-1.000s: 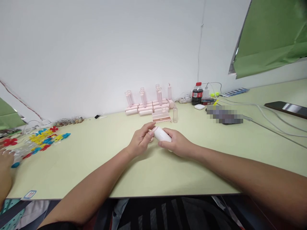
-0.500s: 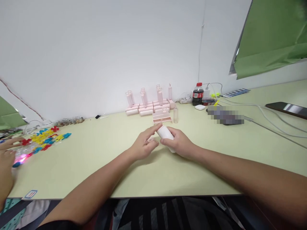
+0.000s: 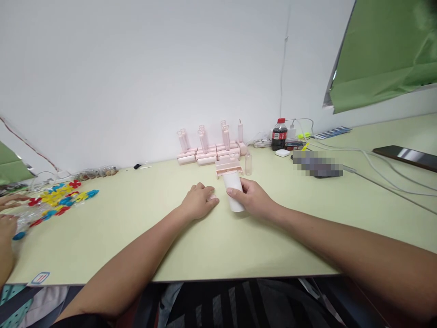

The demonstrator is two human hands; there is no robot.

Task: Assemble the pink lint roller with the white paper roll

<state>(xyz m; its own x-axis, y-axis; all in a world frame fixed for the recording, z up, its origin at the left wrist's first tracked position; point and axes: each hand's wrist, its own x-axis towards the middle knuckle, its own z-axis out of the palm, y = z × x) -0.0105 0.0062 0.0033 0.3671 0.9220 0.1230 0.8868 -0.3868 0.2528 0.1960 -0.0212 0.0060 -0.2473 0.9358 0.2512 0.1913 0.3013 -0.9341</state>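
Gripped in the right hand [image 3: 254, 199], a white cylinder [image 3: 234, 192] stood near the middle of the frame on the pale green table [image 3: 239, 246].

Fingers and thumb were wrapped round its side, holding it almost upright with its lower end on or just above the tabletop. The left hand [image 3: 200, 202] lay loosely curled just to its left; whether it pinched some small piece could not be told. A pink holder [image 3: 229, 167] lay just behind the cylinder and pink stands [image 3: 208, 148] lined the wall beyond, so this piece looked handled but not yet set among them.
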